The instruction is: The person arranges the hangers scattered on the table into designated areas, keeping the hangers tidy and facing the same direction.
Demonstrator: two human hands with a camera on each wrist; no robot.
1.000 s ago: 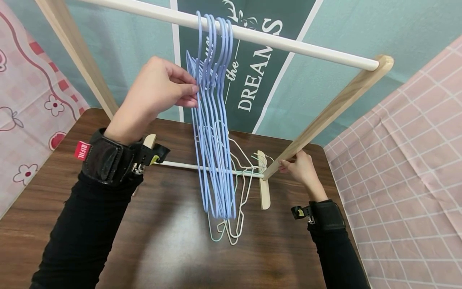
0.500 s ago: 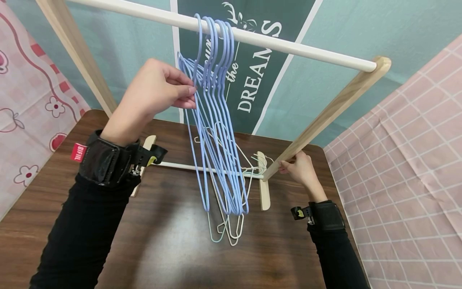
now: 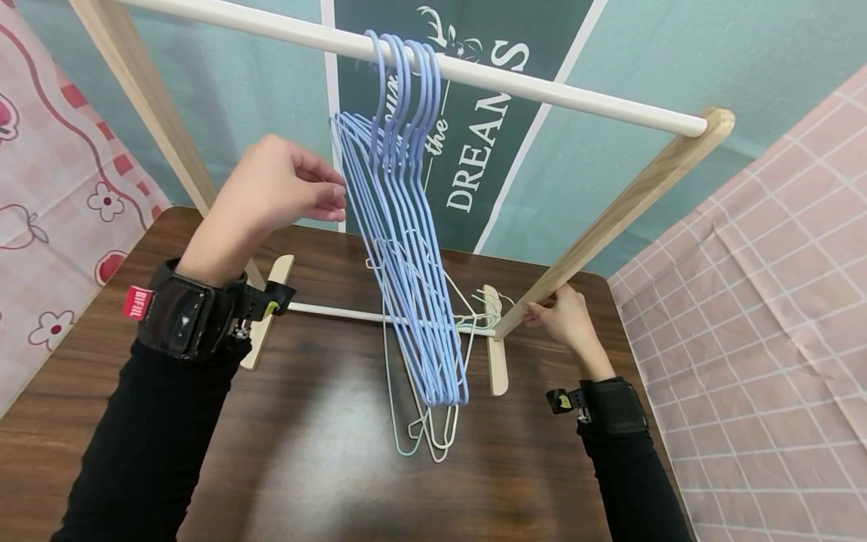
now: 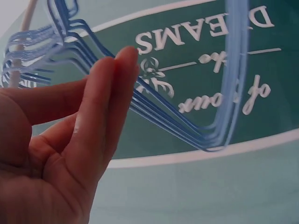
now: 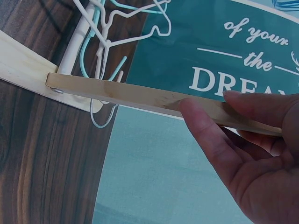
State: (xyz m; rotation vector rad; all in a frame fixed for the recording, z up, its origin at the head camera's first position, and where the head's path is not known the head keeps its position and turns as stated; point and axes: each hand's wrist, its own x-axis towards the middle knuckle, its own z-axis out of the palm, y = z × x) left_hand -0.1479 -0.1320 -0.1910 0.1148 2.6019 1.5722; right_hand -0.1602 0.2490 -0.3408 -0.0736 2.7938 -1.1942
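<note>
Several blue wire hangers (image 3: 440, 385) hang by their hooks from the white top rail (image 3: 576, 98) of a wooden garment rack, bunched close together and slanting. My left hand (image 3: 278, 184) is just left of the bunch, thumb and fingertips close together, holding nothing. In the left wrist view its fingers are nearly straight, in front of the blue hangers (image 4: 231, 84). Low on the right, my right hand (image 3: 567, 322) grips the rack's wooden post (image 3: 630, 211). The right wrist view shows thumb and fingers on either side of that post (image 5: 140, 95).
Under the rack, white hangers (image 3: 439, 459) and a pale green one (image 3: 406, 453) lie on the dark wooden table (image 3: 318, 467). A lower white bar (image 3: 332, 310) joins the rack's feet. A teal cloth with lettering (image 3: 488, 150) hangs behind; pink cloths flank both sides.
My left hand has let go of the foremost blue hanger and drawn left and down. The blue hangers have swung, their lower ends shifting right. My right hand stays on the post.
</note>
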